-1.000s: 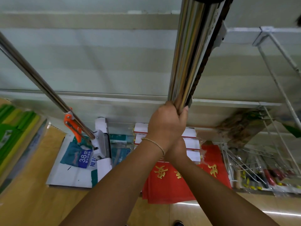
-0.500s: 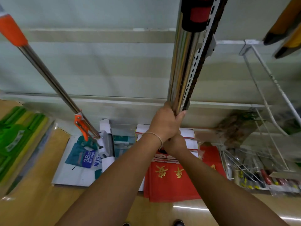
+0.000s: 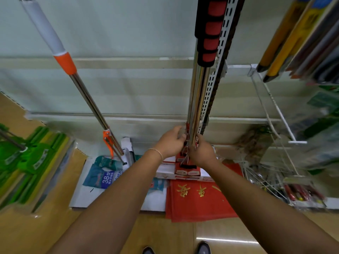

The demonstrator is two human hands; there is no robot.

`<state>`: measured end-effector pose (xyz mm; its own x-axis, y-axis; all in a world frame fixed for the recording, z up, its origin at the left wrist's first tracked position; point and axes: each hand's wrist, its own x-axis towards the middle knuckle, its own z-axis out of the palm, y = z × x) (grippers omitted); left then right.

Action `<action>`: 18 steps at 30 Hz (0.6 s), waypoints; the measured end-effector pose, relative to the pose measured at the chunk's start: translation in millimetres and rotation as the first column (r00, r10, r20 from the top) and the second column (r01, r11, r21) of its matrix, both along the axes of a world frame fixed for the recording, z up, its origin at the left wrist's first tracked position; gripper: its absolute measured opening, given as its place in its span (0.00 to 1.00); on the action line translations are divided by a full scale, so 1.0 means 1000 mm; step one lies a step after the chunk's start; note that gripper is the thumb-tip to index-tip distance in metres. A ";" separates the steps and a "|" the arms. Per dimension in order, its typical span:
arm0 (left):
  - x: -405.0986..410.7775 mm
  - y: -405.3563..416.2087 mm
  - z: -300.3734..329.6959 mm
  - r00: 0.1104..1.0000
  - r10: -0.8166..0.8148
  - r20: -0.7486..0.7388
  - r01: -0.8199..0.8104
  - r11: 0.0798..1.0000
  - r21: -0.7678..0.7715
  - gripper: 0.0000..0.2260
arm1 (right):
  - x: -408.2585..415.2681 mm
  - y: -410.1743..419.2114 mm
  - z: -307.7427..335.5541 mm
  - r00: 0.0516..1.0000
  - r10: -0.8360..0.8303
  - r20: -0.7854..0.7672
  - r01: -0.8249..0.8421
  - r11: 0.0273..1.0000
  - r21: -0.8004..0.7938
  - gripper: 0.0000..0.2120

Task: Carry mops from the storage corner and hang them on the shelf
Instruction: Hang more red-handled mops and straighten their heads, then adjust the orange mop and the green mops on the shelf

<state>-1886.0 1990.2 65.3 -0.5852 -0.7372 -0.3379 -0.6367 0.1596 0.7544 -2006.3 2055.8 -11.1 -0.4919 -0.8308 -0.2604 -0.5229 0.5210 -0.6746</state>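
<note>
Since a second ago the hands have slid apart and lower on the mop [image 3: 197, 99], whose red and black foam handle now shows at the top. The left hand [image 3: 170, 143] curls its grip round the shiny pole from the left; the right hand [image 3: 201, 153] holds it just below. The mop stands upright against the slotted shelf post [image 3: 218, 70].
</note>
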 end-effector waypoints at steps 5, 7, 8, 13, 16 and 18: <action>0.040 -0.008 0.026 1.000 0.008 0.001 -0.008 0.999 -0.035 0.22 | 0.017 0.008 0.043 0.999 -0.036 -0.037 0.037 0.999 0.018 0.24; 0.057 -0.013 0.034 1.000 -0.011 0.013 0.012 0.997 -0.071 0.22 | 0.027 0.007 0.061 0.999 -0.044 -0.029 0.045 0.999 0.006 0.21; 0.066 -0.016 0.038 1.000 -0.021 0.019 0.023 0.996 -0.090 0.22 | 0.033 0.007 0.071 0.999 -0.044 -0.018 0.044 0.999 -0.007 0.21; 0.103 -0.029 0.051 0.999 -0.038 0.023 0.041 0.987 -0.157 0.22 | 0.076 -0.010 0.099 0.999 -0.030 -0.035 0.027 0.996 -0.089 0.23; 0.120 -0.036 0.055 0.999 -0.036 0.022 0.039 0.982 -0.183 0.22 | 0.103 -0.027 0.100 1.000 -0.003 -0.014 0.002 0.998 -0.061 0.29; 0.130 -0.043 0.054 0.999 -0.023 0.040 0.030 0.982 -0.189 0.22 | 0.117 -0.039 0.099 1.000 0.024 -0.003 -0.024 0.999 -0.048 0.31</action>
<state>-1756.4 1947.3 119.2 -0.5953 -0.7740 -0.2158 -0.6573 0.3145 0.6849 -1889.5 2017.2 87.9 -0.4724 -0.8539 -0.2184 -0.5367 0.4752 -0.6973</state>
